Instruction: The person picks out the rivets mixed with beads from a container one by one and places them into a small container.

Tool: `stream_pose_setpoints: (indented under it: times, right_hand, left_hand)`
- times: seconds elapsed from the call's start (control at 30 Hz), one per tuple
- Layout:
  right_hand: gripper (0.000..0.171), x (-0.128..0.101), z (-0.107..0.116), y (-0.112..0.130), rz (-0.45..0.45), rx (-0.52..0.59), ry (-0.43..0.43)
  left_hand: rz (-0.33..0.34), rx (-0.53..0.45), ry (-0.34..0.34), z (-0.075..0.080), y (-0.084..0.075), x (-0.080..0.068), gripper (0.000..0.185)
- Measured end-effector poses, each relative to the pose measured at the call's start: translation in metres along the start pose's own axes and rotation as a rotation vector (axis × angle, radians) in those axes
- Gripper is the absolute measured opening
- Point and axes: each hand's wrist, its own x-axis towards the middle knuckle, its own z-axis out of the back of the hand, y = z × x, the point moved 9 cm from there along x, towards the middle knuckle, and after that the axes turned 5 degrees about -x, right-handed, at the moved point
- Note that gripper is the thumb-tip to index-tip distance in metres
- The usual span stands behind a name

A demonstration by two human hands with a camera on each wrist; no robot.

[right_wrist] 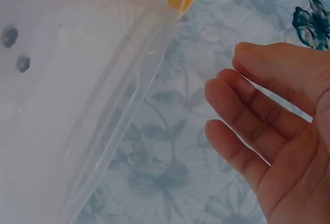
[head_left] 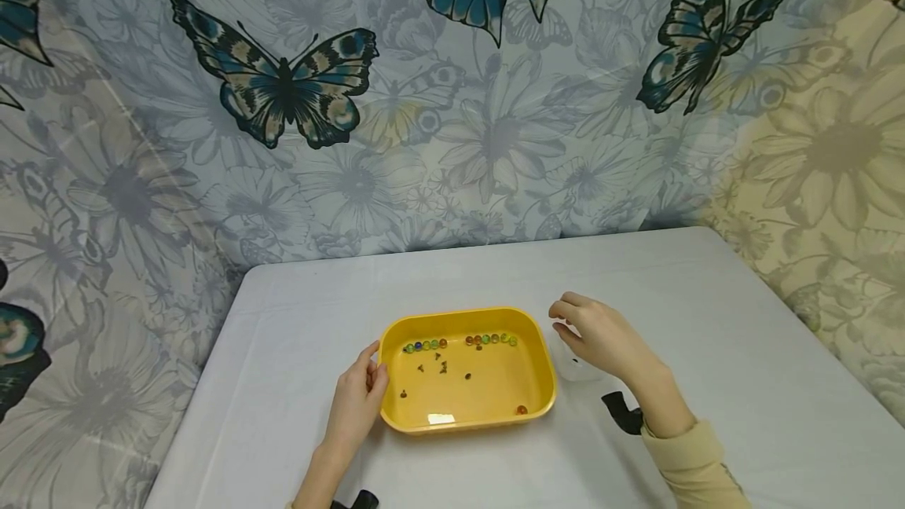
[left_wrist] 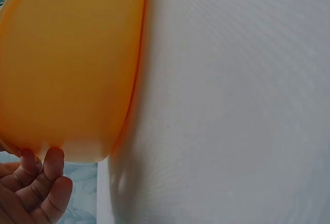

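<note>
The left hand (head_left: 357, 395) grips the left end of the yellow tray (head_left: 452, 399), which lies lengthwise between the 2 hands; beyond, the right hand (head_left: 601, 332), fingers loosely bent around nothing visible, hovers near the clear container (head_left: 583, 372).

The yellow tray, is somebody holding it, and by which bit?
Yes, the left hand holds the yellow tray by the rim at its left end. I see nothing held in the right hand.
</note>
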Motion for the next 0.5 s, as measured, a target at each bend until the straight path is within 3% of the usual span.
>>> stream_pose_setpoints:
  times: [0.5]
  right_hand:
    - [0.013,0.013,-0.005,0.018,0.062,0.030,0.031]
  left_hand:
    - [0.007,-0.004,0.007,0.000,0.000,0.000,0.040]
